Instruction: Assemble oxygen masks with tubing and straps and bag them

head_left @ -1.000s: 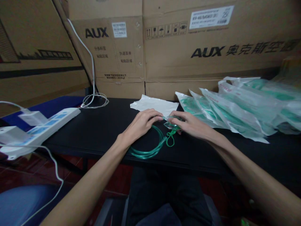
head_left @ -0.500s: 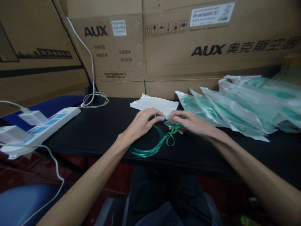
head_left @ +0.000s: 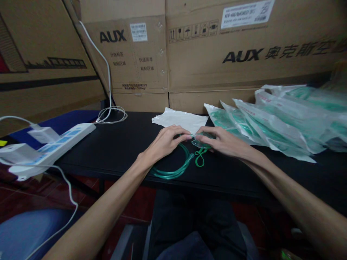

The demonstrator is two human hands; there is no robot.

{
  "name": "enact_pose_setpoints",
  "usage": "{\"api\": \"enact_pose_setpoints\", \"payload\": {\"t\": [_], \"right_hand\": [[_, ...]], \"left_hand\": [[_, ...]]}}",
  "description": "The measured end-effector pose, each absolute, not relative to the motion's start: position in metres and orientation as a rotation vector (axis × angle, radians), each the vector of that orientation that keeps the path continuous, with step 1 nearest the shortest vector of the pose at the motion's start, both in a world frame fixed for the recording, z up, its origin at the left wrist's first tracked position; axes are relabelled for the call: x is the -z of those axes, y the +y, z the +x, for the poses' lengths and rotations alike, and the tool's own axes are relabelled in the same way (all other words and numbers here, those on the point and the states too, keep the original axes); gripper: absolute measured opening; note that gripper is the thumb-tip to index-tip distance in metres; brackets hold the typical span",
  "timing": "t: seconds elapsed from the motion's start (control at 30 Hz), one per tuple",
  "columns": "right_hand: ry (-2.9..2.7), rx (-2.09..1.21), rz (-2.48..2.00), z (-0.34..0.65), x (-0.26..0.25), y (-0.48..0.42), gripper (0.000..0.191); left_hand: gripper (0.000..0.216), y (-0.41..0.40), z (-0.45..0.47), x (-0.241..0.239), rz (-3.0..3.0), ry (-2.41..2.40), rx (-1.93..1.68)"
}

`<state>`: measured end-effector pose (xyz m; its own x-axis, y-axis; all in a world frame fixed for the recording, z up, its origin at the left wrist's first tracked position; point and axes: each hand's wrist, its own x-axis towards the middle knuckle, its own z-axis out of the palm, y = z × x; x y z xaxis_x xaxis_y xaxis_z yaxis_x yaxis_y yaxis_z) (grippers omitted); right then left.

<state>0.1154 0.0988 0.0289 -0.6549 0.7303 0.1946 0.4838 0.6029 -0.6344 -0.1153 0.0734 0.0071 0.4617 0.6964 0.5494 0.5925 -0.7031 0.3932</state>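
In the head view, my left hand (head_left: 171, 140) pinches the end of a green plastic tube (head_left: 169, 175), whose loops lie coiled on the black table below it. Facing it, my right hand (head_left: 222, 140) grips a clear green-tinted oxygen mask (head_left: 197, 144), partly covered by the fingers. Both thumbs and fingertips meet where tube and mask come together; the joint itself is too small to make out. A green elastic strap (head_left: 200, 159) hangs from the mask onto the table, beside the tube's free connector (head_left: 192, 156).
A white opened wrapper (head_left: 180, 118) lies just behind my hands. Several sealed bags (head_left: 273, 124) with green contents are piled at the right. A white power strip (head_left: 58, 144) with plugs is at the left. Cardboard boxes (head_left: 195, 68) stand along the back.
The view has shifted slightly, so everything sits a little further right. My hands keep the same hold, and the fingers of my right hand have closed in slightly under the mask.
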Motion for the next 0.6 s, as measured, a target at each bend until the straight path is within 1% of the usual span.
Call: {"api": "enact_pose_setpoints", "payload": {"t": [0.1, 0.27, 0.33, 0.47, 0.6], "right_hand": [[-2.359, -0.885, -0.987, 0.1162, -0.0276, 0.1011, 0.034], [-2.147, -1.255, -0.912, 0.1115, -0.0257, 0.0996, 0.029], [-2.072, -1.345, -0.887, 0.1095, -0.0257, 0.0978, 0.028], [-2.083, -1.32, -0.877, 0.1103, -0.026, 0.0975, 0.03], [-2.227, -1.101, -0.925, 0.1149, -0.0261, 0.1, 0.032]], "left_hand": [[0.014, 0.0732, -0.1131, -0.0077, 2.563, 1.16, -1.092], [0.012, 0.0708, -0.1111, -0.0097, 2.57, 1.136, -1.154], [0.013, 0.0702, -0.1113, -0.0101, 2.563, 1.115, -1.164], [0.017, 0.07, -0.1126, -0.0097, 2.544, 1.081, -1.151], [0.023, 0.0693, -0.1128, -0.0099, 2.526, 1.115, -1.1]]}}
